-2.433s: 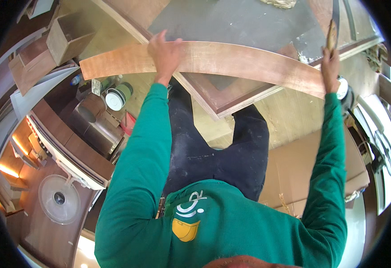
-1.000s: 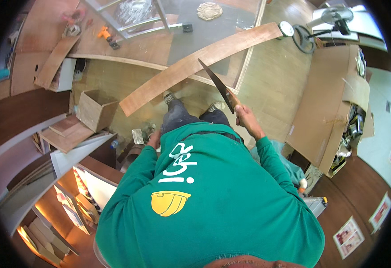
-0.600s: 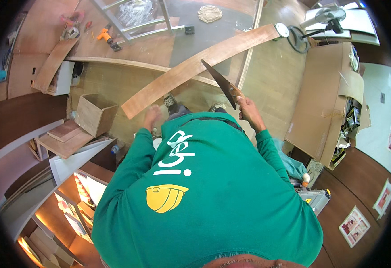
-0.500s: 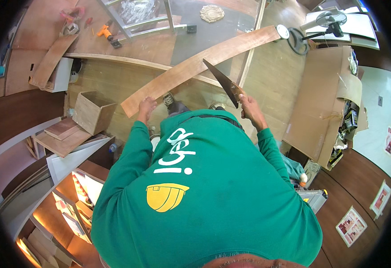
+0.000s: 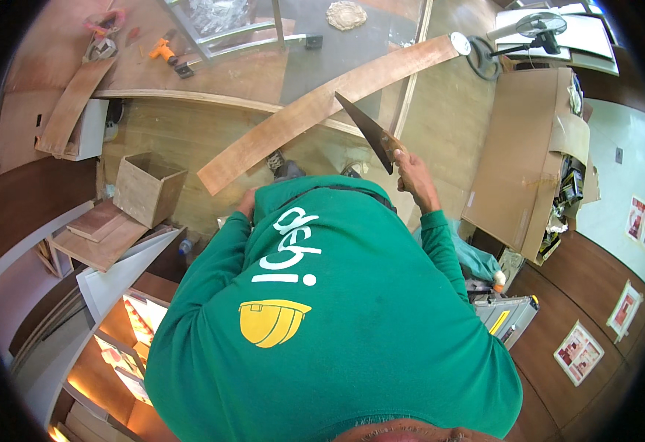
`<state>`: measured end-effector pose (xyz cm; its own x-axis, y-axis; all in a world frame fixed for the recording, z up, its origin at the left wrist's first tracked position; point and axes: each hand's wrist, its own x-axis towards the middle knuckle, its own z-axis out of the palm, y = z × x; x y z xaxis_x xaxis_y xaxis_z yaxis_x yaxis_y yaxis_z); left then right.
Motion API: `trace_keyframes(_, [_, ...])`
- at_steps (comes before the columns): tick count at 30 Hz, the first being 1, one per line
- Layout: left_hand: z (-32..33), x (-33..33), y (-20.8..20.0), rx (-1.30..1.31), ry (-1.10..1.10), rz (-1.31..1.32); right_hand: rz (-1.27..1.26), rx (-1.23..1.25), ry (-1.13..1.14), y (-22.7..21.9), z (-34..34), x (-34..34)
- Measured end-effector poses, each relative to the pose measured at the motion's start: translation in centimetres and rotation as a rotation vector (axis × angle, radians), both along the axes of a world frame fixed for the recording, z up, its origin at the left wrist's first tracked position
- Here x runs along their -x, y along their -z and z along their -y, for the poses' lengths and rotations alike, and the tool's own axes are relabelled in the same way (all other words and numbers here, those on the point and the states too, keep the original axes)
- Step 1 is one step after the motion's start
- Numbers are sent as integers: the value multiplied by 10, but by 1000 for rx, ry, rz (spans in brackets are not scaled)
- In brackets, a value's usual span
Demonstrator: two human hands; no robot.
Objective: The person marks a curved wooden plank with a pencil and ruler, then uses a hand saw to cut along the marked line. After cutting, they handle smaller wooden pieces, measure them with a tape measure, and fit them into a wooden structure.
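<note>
My right hand [image 5: 414, 179] is closed round the wooden handle of a handsaw [image 5: 367, 127]. The dark blade points away from me and to the left, its tip over the lower edge of a long wooden board [image 5: 278, 134]. That board lies slantwise across the worktable's near edge, its near left end sticking out past the table. My left hand [image 5: 247, 203] is beside my waist, apart from the board. Its fingers are hidden by the green shirt, so what it touches cannot be seen.
On the worktable [image 5: 190, 96] lie an orange drill [image 5: 163, 51], a metal frame [image 5: 245, 50] and an ornate plaque [image 5: 346, 15]. A wooden box [image 5: 148, 190] and plywood pieces [image 5: 103, 234] stand at left. A large cardboard box [image 5: 520, 158] and a fan [image 5: 542, 28] are at right.
My left hand has come off the board's near end and moved back toward my waist. My right hand and the saw hold nearly the same place.
</note>
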<state>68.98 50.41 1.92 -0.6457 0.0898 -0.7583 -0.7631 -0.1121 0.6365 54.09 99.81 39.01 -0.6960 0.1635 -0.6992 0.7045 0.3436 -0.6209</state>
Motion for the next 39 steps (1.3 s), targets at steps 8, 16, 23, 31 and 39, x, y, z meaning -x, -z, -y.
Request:
trace_keyframes(8, [28, 57, -48, 329, 487, 14, -12, -12, 75, 15, 15, -13])
trace_keyframes(16, [29, 158, -79, 313, 203, 200, 8, -15, 185, 41, 17, -28])
trace_keyframes(23, [6, 228, -39, 582, 395, -116, 7, -11, 133, 28, 12, -42])
trace_keyframes(31, [-38, 292, 13, 878, 466, -159, 114, 54, 62, 26, -30, -34])
trace_keyframes(39, [-55, 275, 56, 876, 702, 35, 154, -88, 64, 23, -15, -21])
